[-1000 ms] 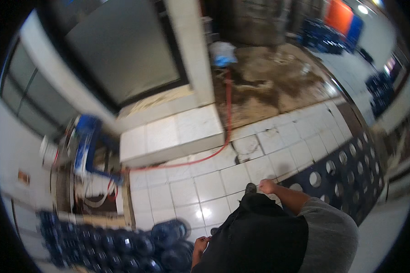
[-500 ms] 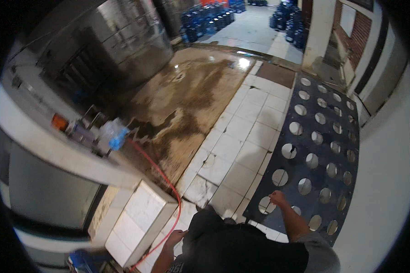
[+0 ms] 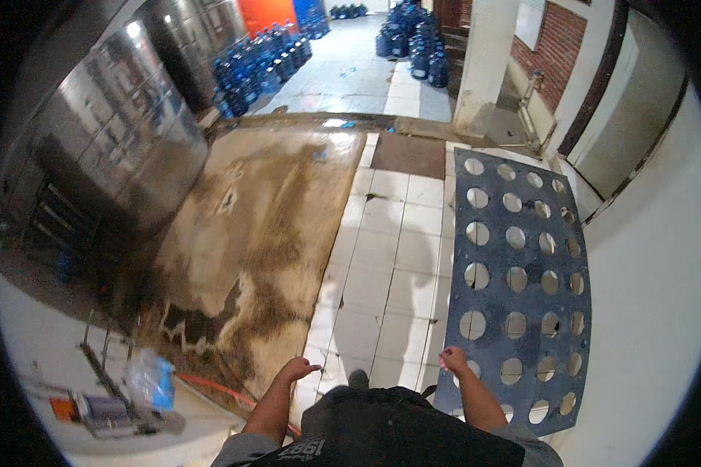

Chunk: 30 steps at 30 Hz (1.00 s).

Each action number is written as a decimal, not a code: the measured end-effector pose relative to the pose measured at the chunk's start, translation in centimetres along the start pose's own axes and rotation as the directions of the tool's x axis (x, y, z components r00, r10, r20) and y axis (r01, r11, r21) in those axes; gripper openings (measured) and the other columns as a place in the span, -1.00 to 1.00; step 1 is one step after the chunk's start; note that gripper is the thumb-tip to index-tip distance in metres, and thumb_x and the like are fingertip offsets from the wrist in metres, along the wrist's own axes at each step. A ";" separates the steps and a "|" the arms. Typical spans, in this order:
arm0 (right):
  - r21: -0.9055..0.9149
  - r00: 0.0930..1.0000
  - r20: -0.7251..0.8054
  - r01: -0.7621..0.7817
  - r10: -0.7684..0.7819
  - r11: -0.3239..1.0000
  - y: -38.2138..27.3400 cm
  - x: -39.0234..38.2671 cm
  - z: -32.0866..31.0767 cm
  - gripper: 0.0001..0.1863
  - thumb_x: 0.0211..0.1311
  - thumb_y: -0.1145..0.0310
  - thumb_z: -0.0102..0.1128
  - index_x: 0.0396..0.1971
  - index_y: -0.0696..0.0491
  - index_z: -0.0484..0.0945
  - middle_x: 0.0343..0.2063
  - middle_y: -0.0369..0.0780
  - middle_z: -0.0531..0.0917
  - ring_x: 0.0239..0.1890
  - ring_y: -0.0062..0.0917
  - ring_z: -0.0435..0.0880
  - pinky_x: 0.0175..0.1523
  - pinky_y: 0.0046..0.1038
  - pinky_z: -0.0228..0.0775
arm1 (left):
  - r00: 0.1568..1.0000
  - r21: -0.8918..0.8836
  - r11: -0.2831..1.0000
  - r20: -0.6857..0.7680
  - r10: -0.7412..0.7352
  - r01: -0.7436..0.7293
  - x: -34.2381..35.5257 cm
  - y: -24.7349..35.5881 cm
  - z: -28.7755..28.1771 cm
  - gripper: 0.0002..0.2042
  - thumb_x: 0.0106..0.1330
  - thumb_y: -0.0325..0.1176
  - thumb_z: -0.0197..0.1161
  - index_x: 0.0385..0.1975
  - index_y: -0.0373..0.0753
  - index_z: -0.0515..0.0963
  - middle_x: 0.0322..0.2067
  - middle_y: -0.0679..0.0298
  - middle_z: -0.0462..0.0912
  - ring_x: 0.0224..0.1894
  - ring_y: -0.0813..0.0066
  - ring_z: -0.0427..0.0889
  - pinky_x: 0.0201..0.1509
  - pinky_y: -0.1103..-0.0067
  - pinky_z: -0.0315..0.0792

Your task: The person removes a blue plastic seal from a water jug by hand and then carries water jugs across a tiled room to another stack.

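Observation:
My left hand [image 3: 297, 369] is in front of my body, over the white tile path [image 3: 375, 257]. One of its digits stretches out to the right; the others are partly hidden, and nothing shows in it. My right hand [image 3: 455, 360], at the near left edge of a dark board with round holes [image 3: 493, 302], has its fingers pressed together. A tiny pinkish bit shows at their tips, too small to name.
Muddy, wet concrete [image 3: 273, 202] lies left of the path. Large metal tanks [image 3: 125, 101] stand beyond it. A red hose [image 3: 218, 387] and a clear plastic bag [image 3: 149, 379] are at the lower left. Blue water jugs [image 3: 261, 66] stand in groups behind a low sill [image 3: 319, 121].
My view has turned leftward and moved forward along the path. My left hand has come up and forward; my right hand is now at the board's left edge, no longer over it.

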State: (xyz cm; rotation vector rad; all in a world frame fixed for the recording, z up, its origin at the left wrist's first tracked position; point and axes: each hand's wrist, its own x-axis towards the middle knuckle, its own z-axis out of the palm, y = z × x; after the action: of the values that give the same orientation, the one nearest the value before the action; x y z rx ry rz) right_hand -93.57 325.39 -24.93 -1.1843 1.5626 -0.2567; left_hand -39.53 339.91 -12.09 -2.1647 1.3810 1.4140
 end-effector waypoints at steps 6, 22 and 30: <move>-0.152 0.993 -0.030 -0.122 0.119 0.981 -0.2 1.6 0.6 -0.73 0.10 0.21 0.31 -0.39 0.14 0.66 -0.55 -0.13 0.65 -0.48 -0.31 0.66 -0.25 -0.20 0.55 | 0.987 0.053 0.985 0.015 0.163 -0.163 16.1 7.4 -14.9 -0.28 0.20 0.36 0.11 -0.33 -0.37 0.68 -0.27 -0.11 0.69 -0.15 -0.02 0.67 -0.01 0.25 0.50; -0.124 0.956 -0.164 0.224 -0.242 0.967 -54.4 63.3 -20.5 -0.76 0.18 0.26 0.28 -0.35 0.15 0.57 -0.55 -0.21 0.65 -0.58 -0.51 0.59 -0.47 -0.39 0.43 | 0.978 -0.283 0.937 0.097 -0.182 0.203 44.2 10.3 -38.3 -0.47 0.14 0.20 0.33 -0.55 -0.27 0.67 -0.52 0.06 0.66 -0.41 0.27 0.64 -0.20 0.31 0.49; -0.048 0.941 -0.168 0.291 -0.295 0.955 -78.0 83.0 -25.1 -0.84 0.30 0.35 0.18 -0.24 0.11 0.59 -0.40 -0.20 0.68 -0.39 -0.50 0.70 -0.28 -0.42 0.51 | 0.977 -0.259 0.942 0.085 -0.197 0.213 67.1 17.6 -60.9 -0.45 0.15 0.20 0.29 -0.45 -0.32 0.65 -0.46 0.01 0.66 -0.33 0.19 0.66 -0.16 0.26 0.49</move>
State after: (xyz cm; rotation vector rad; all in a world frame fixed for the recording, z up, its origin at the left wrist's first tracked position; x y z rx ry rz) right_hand -63.57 213.31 -12.78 -1.4450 1.5362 -0.5527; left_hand -9.75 254.24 -29.18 -2.3264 0.9564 1.6452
